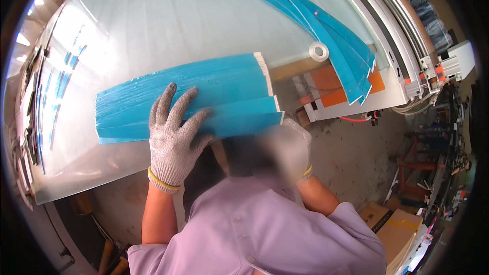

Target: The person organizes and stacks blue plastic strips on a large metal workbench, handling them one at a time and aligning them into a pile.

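Blue film-covered strips [229, 80] with pale ends lie fanned side by side on a glass-like tabletop [164, 19], near its front edge. My left hand [174, 137], in a knitted glove with a yellow cuff, rests on the front strips with its fingers spread. At the strips' right front corner is my right hand [292, 149], gloved too; a blur covers much of it, so its fingers and any hold cannot be made out. More blue strips [328, 42] lie at the back right, beside a roll of clear tape [318, 51].
Metal rails [397, 19] run along the table's right side, with a fitting and hoses at their near end. Narrow strips [57, 95] lie at the far left. Cardboard boxes [397, 233] stand on the floor at lower right, near a red metal frame [416, 164].
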A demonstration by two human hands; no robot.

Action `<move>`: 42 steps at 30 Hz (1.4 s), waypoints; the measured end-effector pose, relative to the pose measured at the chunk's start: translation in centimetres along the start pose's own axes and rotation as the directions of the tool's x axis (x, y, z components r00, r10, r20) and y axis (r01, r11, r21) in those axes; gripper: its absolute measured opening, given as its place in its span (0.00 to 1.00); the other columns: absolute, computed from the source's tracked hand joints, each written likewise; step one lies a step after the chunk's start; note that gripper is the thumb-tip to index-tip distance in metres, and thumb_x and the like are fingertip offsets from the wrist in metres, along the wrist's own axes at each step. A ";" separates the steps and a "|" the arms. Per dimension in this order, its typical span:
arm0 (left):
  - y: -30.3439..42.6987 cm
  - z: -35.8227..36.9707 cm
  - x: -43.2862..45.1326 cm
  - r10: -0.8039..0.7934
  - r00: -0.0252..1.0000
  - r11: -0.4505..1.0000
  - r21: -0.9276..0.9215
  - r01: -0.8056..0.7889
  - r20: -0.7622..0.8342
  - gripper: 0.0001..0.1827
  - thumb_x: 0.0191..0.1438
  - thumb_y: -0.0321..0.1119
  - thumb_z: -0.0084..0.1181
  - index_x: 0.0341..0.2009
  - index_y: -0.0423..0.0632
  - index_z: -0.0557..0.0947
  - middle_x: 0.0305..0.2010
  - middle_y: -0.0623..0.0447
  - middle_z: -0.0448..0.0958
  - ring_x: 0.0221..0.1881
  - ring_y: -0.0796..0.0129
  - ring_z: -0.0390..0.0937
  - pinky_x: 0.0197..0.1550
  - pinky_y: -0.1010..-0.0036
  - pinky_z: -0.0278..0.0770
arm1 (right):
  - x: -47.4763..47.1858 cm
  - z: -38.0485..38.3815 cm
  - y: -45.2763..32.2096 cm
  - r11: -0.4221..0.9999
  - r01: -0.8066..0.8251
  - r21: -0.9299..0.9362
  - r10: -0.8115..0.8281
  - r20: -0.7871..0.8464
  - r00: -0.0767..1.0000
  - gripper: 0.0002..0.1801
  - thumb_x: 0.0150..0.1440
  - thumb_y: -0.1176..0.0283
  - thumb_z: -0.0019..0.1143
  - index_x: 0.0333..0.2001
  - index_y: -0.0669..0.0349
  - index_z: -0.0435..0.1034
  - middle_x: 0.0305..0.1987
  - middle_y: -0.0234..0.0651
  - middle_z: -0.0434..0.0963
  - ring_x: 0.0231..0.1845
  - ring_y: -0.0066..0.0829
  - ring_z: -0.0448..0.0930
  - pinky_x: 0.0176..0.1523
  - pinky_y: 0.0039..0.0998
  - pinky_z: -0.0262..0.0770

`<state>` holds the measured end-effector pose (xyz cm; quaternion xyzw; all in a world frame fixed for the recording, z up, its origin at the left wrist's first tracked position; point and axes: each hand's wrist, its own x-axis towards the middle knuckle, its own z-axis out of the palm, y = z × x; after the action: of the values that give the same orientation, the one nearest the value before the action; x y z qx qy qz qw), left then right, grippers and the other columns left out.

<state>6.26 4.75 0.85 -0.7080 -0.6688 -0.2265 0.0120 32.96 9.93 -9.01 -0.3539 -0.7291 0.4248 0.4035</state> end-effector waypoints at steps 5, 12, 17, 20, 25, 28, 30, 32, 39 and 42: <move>-0.3 0.4 -0.5 0.097 0.991 0.995 -0.007 -0.098 -0.095 0.22 0.30 0.38 0.77 0.33 0.52 0.83 0.57 0.53 0.79 0.71 0.44 0.65 0.71 0.42 0.61 | 0.3 1.3 -1.8 0.874 -0.335 0.353 0.408 -0.155 0.900 0.04 0.63 0.79 0.60 0.41 0.68 0.75 0.37 0.35 0.80 0.40 0.25 0.82 0.48 0.26 0.80; -0.5 0.7 -0.5 0.151 0.978 0.988 -0.009 -0.153 -0.143 0.18 0.35 0.35 0.76 0.33 0.54 0.82 0.50 0.56 0.81 0.61 0.51 0.75 0.67 0.43 0.66 | 1.1 1.1 -3.1 0.908 -0.181 0.377 0.281 -0.230 0.932 0.02 0.63 0.80 0.60 0.36 0.68 0.76 0.31 0.32 0.78 0.36 0.21 0.81 0.40 0.23 0.77; -0.9 1.1 -0.7 0.164 0.982 0.983 -0.068 -0.171 -0.098 0.17 0.38 0.35 0.74 0.35 0.52 0.81 0.44 0.56 0.83 0.52 0.57 0.80 0.63 0.49 0.72 | 1.0 -1.1 -2.3 0.875 -0.348 0.337 0.423 -0.182 0.888 0.14 0.68 0.67 0.54 0.38 0.69 0.77 0.27 0.30 0.76 0.34 0.18 0.76 0.39 0.22 0.72; -0.8 0.9 -0.6 0.208 0.974 0.973 -0.081 -0.215 -0.088 0.18 0.37 0.35 0.74 0.35 0.52 0.81 0.43 0.56 0.83 0.50 0.58 0.81 0.62 0.51 0.73 | 2.3 -1.2 -3.7 0.842 -0.435 0.319 0.496 -0.138 0.857 0.13 0.67 0.70 0.54 0.40 0.71 0.78 0.30 0.29 0.77 0.34 0.17 0.73 0.38 0.22 0.69; -1.0 0.7 -0.8 0.233 0.969 0.967 -0.084 -0.239 -0.078 0.18 0.37 0.35 0.74 0.34 0.52 0.81 0.48 0.55 0.83 0.53 0.55 0.79 0.61 0.50 0.73 | 3.1 -1.8 -3.9 0.949 -0.279 0.149 0.301 -0.157 0.941 0.06 0.62 0.79 0.58 0.40 0.72 0.77 0.33 0.31 0.78 0.34 0.19 0.73 0.40 0.24 0.71; 0.0 0.0 -0.4 0.170 0.979 0.981 -0.075 -0.180 -0.116 0.18 0.36 0.33 0.75 0.33 0.49 0.80 0.53 0.51 0.82 0.57 0.50 0.78 0.63 0.49 0.71 | 3.1 -2.1 -4.5 0.986 -0.167 0.006 0.165 -0.165 0.972 0.05 0.59 0.82 0.60 0.39 0.70 0.77 0.34 0.35 0.78 0.34 0.22 0.74 0.41 0.25 0.72; 0.0 0.1 -0.4 0.162 0.977 0.983 -0.064 -0.172 -0.137 0.18 0.37 0.33 0.75 0.33 0.49 0.80 0.54 0.50 0.82 0.58 0.48 0.78 0.63 0.49 0.70 | 3.1 -2.4 -4.6 0.986 -0.053 -0.160 0.031 -0.139 0.990 0.05 0.58 0.82 0.61 0.39 0.70 0.77 0.34 0.38 0.78 0.35 0.26 0.77 0.42 0.27 0.73; -0.2 0.4 -0.4 0.165 0.974 0.983 -0.059 -0.175 -0.153 0.18 0.37 0.33 0.75 0.33 0.50 0.80 0.54 0.50 0.81 0.58 0.48 0.78 0.63 0.48 0.70 | 2.9 -2.3 -4.1 0.983 0.013 -0.184 -0.043 -0.162 0.986 0.06 0.57 0.82 0.63 0.39 0.69 0.77 0.35 0.40 0.80 0.36 0.30 0.79 0.44 0.29 0.75; -0.5 0.9 -0.8 0.178 0.964 0.980 -0.047 -0.191 -0.198 0.17 0.37 0.33 0.74 0.34 0.52 0.81 0.47 0.53 0.80 0.53 0.52 0.78 0.62 0.46 0.72 | 2.6 -2.2 -4.0 0.958 0.108 -0.265 -0.162 -0.189 0.968 0.11 0.50 0.88 0.64 0.39 0.68 0.79 0.40 0.43 0.83 0.42 0.37 0.83 0.51 0.33 0.78; -0.4 0.9 -0.9 0.188 0.959 0.979 -0.040 -0.200 -0.211 0.17 0.37 0.33 0.74 0.34 0.52 0.81 0.46 0.54 0.80 0.53 0.53 0.78 0.62 0.46 0.72 | 2.4 -2.2 -4.0 0.962 0.109 -0.251 -0.158 -0.182 0.971 0.13 0.49 0.90 0.64 0.39 0.68 0.79 0.41 0.43 0.83 0.44 0.38 0.83 0.52 0.33 0.79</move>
<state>6.11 4.27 -0.42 -0.7428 -0.5842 -0.3165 0.0819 33.21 11.20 -4.00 -0.3906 -0.7530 0.2679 0.4569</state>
